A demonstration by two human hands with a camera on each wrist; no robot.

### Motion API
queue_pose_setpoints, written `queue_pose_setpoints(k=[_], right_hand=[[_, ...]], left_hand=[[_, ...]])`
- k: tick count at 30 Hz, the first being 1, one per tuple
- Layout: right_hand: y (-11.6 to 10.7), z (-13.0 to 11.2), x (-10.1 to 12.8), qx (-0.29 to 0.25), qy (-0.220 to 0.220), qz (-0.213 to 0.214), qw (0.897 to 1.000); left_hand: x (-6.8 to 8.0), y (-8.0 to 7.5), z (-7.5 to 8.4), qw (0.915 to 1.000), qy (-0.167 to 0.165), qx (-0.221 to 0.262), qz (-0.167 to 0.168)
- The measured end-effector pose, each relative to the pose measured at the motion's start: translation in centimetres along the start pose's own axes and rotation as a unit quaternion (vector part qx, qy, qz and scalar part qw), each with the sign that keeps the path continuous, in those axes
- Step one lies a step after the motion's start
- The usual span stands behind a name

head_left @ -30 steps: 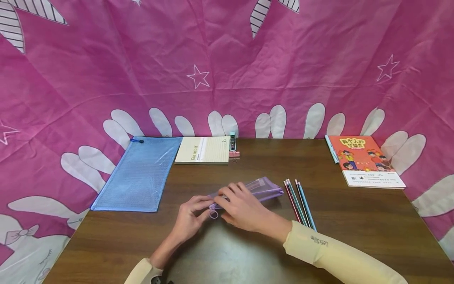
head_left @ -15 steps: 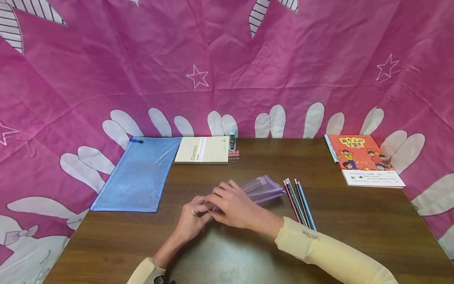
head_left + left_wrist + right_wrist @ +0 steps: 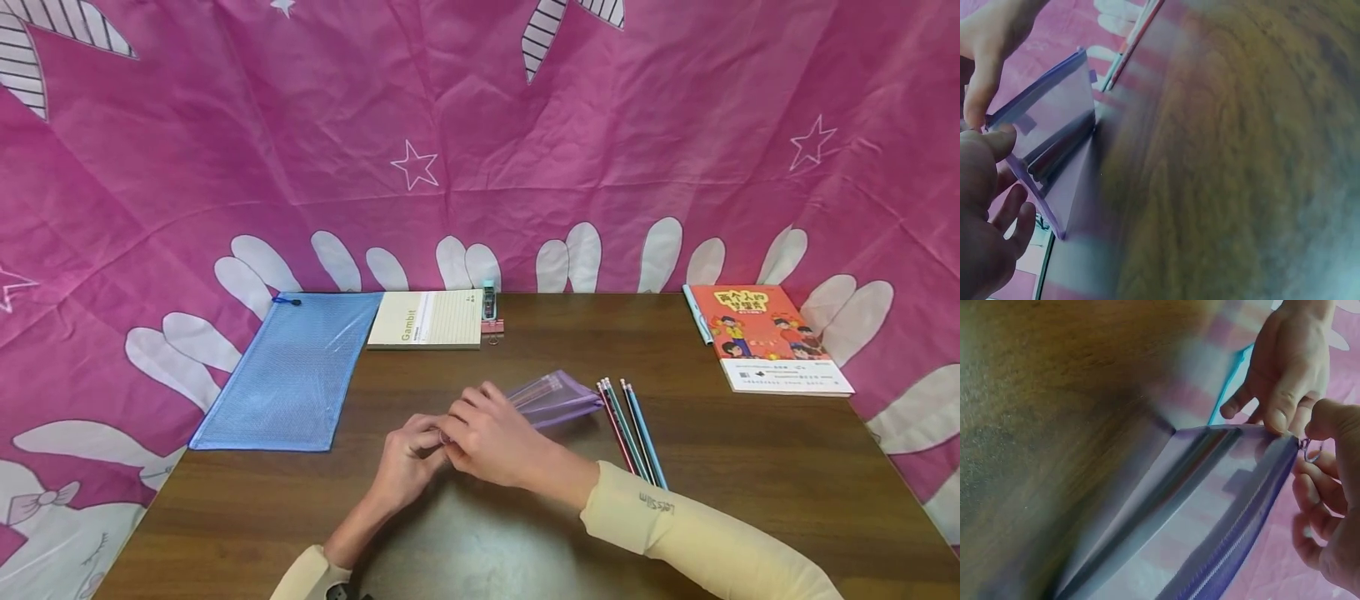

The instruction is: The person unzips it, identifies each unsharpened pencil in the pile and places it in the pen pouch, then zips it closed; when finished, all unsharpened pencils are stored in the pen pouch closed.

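A see-through purple zip pencil case (image 3: 561, 402) is tilted on the table, its near-left end raised in both hands. My left hand (image 3: 405, 458) pinches that end's corner with thumb and fingers. My right hand (image 3: 491, 437) comes across the case and pinches the zip's end beside a small ring (image 3: 1313, 455), which the right wrist view shows at the corner. Long dark sticks (image 3: 1166, 494), apparently pencils, lie inside the case. The zip (image 3: 1229, 562) runs along its upper edge. In the head view the right hand hides the held corner.
Several loose pencils (image 3: 633, 433) lie right of the case. Behind are a blue mesh zip bag (image 3: 288, 375), a cream notepad (image 3: 427, 319), a small teal-capped case (image 3: 489, 300) and a pink binder clip (image 3: 492, 327). A red book (image 3: 765, 333) lies far right beside a light-blue pen (image 3: 697, 315).
My right hand has shifted slightly left, closing in on my left hand at the case's corner. The ring, hanging below that corner earlier, is now mostly covered by fingers in the head view.
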State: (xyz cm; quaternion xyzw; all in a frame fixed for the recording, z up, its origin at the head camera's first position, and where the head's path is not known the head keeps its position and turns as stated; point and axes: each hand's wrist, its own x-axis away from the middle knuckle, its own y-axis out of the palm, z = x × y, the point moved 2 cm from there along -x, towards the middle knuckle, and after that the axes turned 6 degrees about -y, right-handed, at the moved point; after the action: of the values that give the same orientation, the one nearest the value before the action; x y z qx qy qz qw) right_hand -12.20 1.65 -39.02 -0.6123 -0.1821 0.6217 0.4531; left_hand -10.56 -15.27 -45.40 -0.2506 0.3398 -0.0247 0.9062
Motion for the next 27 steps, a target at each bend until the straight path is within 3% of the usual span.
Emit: queue_pose_setpoints(k=[6, 10, 15, 20, 27], right_hand=[[-0.6, 0.9, 0.5, -0.048, 0.013, -0.013, 0.999], [-0.8, 1.2, 0.7, -0.027, 0.007, -0.053, 0.998], [-0.6, 1.1, 0.6, -0.013, -0.015, -0.081, 0.997], [-0.4, 1.2, 0.7, -0.018, -0.023, -0.081, 0.996], [-0.5, 1.7, 1.6, 0.048, -0.022, -0.068, 0.996]], left_hand=[[0.1, 0.0, -0.1, 1.0, -0.003, 0.002, 0.006], [0.1, -0.1, 0.1, 0.9998, -0.019, 0.007, 0.003], [0.2, 0.0, 0.1, 0.9999, -0.01, -0.014, 0.003], [0.3, 0.0, 0.0, 0.9997, 0.003, -0.023, 0.003], [0.1, -0.2, -0.1, 0.9992, 0.016, -0.037, 0.007]])
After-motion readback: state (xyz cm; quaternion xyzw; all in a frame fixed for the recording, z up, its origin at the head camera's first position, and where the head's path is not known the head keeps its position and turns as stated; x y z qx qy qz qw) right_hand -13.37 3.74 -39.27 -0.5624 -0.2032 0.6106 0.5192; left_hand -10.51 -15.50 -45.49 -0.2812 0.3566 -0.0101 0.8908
